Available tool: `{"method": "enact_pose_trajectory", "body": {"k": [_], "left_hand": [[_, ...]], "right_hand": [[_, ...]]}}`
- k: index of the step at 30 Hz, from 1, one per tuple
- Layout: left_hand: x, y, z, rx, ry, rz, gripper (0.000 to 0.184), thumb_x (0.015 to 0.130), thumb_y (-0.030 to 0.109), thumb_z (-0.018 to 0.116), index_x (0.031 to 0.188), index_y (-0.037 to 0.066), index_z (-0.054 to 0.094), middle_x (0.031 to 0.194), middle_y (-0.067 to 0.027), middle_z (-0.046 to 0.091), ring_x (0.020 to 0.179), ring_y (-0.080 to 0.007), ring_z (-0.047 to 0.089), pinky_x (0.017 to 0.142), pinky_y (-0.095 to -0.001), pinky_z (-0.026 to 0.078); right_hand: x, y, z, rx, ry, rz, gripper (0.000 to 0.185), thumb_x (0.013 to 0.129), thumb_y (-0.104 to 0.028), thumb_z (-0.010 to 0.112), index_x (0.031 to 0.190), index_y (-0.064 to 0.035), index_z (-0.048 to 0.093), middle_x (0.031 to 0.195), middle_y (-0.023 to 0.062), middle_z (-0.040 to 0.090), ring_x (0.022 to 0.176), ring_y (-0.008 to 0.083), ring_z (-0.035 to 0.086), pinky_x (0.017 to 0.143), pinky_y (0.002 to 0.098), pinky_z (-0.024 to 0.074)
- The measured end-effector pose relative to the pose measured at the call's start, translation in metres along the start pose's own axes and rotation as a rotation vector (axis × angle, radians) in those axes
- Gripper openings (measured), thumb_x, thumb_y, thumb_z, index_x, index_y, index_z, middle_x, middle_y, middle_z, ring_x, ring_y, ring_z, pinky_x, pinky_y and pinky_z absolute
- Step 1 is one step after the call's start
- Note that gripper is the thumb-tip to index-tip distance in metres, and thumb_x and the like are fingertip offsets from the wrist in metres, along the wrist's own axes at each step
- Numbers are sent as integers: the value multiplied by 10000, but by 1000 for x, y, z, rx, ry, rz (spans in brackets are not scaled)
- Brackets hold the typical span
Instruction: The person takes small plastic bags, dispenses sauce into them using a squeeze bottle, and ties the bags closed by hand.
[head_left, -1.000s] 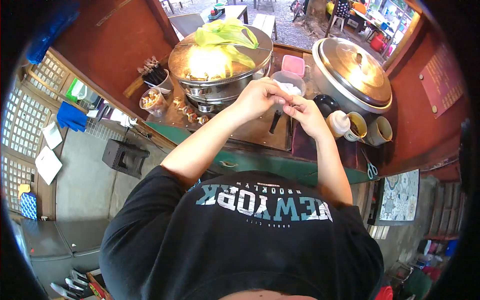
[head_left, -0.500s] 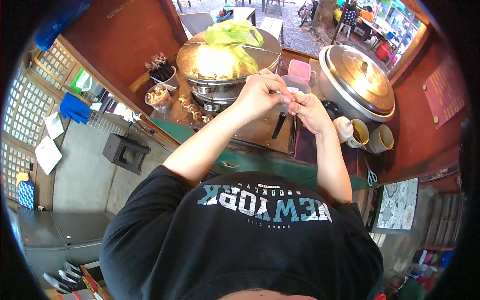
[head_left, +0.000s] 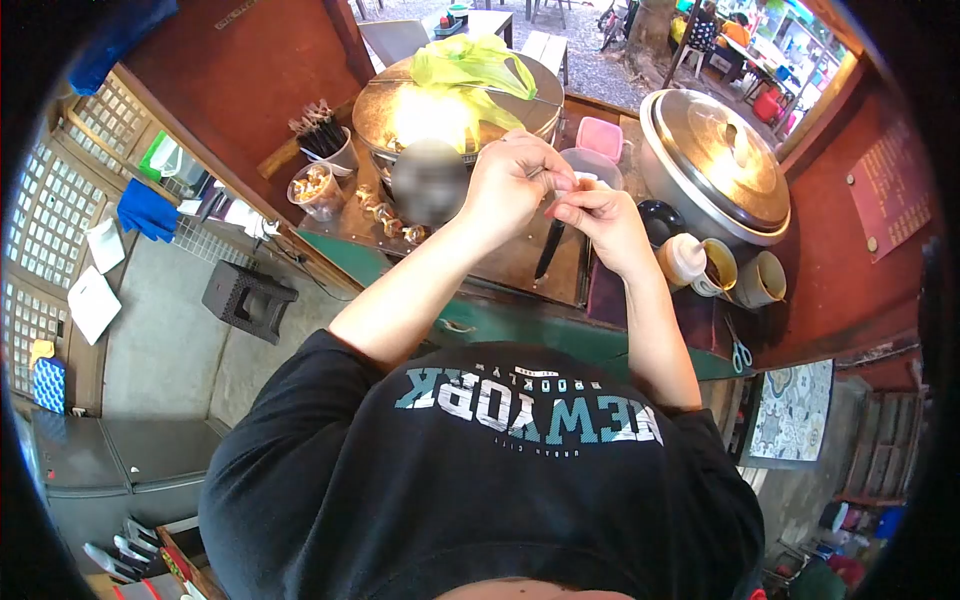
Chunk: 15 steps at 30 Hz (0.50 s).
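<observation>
My left hand (head_left: 515,180) and my right hand (head_left: 603,222) meet above the counter with fingertips pinched together. Between them is a small pale, see-through piece, mostly covered by the fingers. Directly beneath, a slim black strip (head_left: 548,250) slants downward; whether it hangs from my fingers I cannot tell. Just behind the hands are a clear plastic container (head_left: 598,166) and a pink container (head_left: 599,138). A round steel warmer (head_left: 375,110) stands beyond my left hand, a yellow-green plastic bag (head_left: 465,68) on its lid. Near my right hand is a white-capped squeeze bottle (head_left: 684,258).
A large lidded pot (head_left: 715,165) stands at the right, with cups (head_left: 762,278) and scissors (head_left: 739,348) nearer. Skewered food (head_left: 380,212), a cup of food pieces (head_left: 316,193) and a cup of dark wrapped sticks (head_left: 338,150) sit left. A dark stool (head_left: 248,300) stands on the floor.
Both hands have shifted slightly left, still pinched together. The black strip below them has also moved a little left. A blurred grey round patch now covers part of the steel warmer's front.
</observation>
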<state>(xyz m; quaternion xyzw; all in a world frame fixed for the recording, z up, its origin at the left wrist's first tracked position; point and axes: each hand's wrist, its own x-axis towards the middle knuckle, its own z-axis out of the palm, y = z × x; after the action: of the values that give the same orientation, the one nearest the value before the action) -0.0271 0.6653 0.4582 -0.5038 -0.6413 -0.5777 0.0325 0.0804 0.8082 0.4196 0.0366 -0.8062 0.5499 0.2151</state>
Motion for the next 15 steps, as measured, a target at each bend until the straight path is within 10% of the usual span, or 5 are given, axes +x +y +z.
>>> {"method": "enact_pose_trajectory", "body": {"k": [15], "left_hand": [[3, -4, -10, 82, -136, 53, 96, 677, 52, 769, 750, 107, 742, 825, -12, 665, 912, -181, 563, 871, -324, 434]], "right_hand": [[8, -9, -13, 272, -114, 96, 238, 855, -229, 719, 920, -1, 703, 729, -51, 498, 688, 89, 453, 638, 239, 358]]}}
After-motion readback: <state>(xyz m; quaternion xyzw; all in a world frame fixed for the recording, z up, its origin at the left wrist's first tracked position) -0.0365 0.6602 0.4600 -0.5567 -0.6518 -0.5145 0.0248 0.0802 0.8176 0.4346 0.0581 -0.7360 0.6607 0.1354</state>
